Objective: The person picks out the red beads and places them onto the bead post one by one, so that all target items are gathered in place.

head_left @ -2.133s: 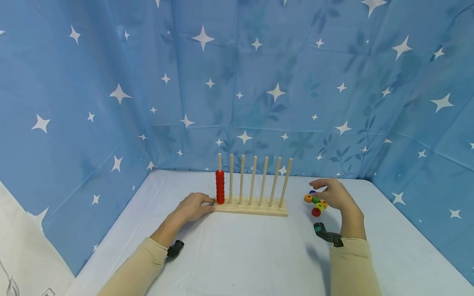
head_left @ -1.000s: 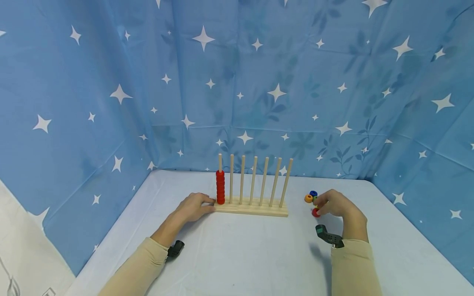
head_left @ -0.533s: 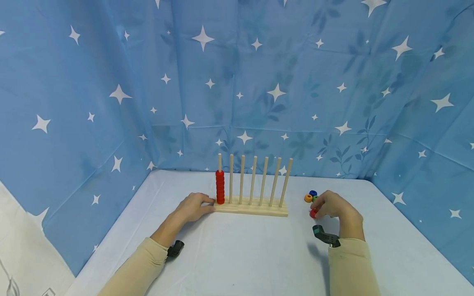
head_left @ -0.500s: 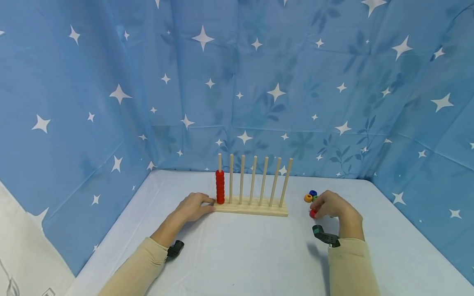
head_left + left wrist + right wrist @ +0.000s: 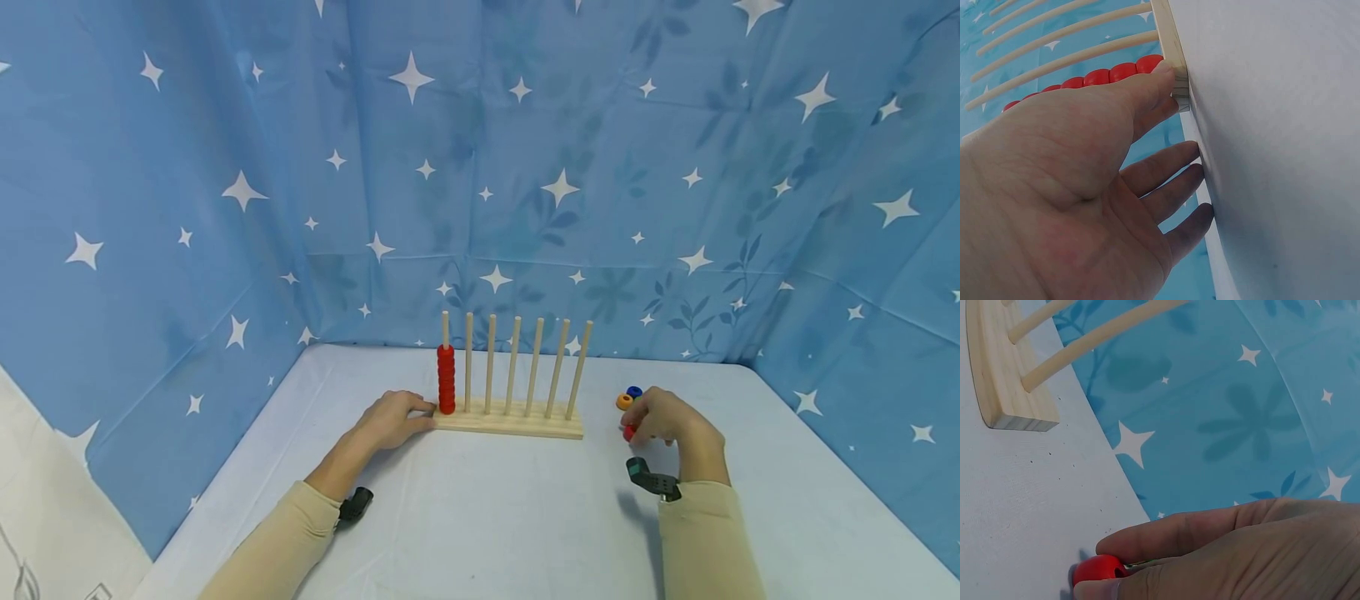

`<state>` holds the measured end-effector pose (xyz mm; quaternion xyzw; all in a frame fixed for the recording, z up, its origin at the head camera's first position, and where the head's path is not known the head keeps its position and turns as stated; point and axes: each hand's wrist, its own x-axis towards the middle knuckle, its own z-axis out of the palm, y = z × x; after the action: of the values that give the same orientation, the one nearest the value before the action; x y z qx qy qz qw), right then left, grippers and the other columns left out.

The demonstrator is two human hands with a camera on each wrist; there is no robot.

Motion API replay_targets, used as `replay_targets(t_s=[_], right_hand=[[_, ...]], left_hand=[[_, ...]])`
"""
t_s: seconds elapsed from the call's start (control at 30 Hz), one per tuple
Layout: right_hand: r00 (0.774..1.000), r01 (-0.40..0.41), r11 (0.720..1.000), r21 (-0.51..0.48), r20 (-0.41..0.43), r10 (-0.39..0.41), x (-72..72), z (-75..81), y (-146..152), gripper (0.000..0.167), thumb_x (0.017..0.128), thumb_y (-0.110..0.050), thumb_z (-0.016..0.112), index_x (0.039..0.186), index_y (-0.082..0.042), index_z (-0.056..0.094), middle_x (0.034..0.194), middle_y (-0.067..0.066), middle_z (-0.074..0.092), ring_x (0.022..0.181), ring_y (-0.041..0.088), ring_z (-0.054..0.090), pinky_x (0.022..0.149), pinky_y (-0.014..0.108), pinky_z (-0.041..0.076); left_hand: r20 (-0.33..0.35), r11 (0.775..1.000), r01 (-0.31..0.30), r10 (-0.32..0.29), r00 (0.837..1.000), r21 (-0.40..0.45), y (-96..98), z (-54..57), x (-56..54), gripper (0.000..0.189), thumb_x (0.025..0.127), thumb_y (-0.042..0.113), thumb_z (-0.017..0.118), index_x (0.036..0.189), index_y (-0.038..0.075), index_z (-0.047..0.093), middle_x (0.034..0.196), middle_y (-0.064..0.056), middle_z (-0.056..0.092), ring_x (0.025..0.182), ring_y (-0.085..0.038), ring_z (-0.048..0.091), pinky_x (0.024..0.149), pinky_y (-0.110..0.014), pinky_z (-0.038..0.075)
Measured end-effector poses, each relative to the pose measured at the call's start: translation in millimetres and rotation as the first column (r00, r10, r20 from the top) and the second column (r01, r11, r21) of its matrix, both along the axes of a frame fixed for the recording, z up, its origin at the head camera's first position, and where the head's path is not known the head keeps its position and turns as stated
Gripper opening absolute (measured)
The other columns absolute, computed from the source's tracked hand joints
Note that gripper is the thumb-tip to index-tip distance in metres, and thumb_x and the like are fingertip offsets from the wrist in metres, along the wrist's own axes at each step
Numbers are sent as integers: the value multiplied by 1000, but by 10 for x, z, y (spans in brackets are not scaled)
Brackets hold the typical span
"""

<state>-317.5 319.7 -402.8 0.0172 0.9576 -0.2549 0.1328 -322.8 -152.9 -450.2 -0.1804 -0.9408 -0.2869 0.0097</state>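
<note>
A wooden peg stand (image 5: 517, 427) carries a row of upright rods, with a stack of red beads (image 5: 446, 380) on its leftmost rod. My left hand (image 5: 390, 419) grips the left end of the base; in the left wrist view its thumb and index finger are on the base, the other fingers touching the table. To the right of the stand, my right hand (image 5: 667, 419) pinches a loose red bead (image 5: 1099, 569) between thumb and index finger, low at the tabletop. Behind that hand lie an orange bead (image 5: 624, 402) and a blue bead (image 5: 634, 391); other beads are mostly hidden by it.
A white-covered table (image 5: 495, 517) bears everything. Blue star-patterned cloth (image 5: 480, 208) hangs behind it and along both sides. Black wrist cameras (image 5: 651, 479) are strapped below each hand.
My right hand has come down from above the loose beads, taken the red bead between thumb and finger, and shifted slightly left with it. The left hand and the stand stay put.
</note>
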Motion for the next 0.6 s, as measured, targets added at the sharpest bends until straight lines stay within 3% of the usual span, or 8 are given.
replay_targets(t_s=[0.33,0.6], right_hand=[[998,-53,999,-3,-37,53,-26,20,1,29,81,-6,84,110,-9,81,112,11,73,100,34,62,80,57,58],[981,-149,989,15,-123,150,-56,72,-15,28,89,-7,79,116,0,77,105,10,75,95,25,61,83,46,56]], left_hand=[[-5,1000,1,-1,1000,-1,-1,-7,-8,29,97,28,75,123,16,79,135,-12,71,132,-34,62,108,-53,50],[1,1000,1,-1,1000,7,-2,-3,-2,29,96,27,76,123,16,79,133,-11,72,130,-33,63,108,-53,50]])
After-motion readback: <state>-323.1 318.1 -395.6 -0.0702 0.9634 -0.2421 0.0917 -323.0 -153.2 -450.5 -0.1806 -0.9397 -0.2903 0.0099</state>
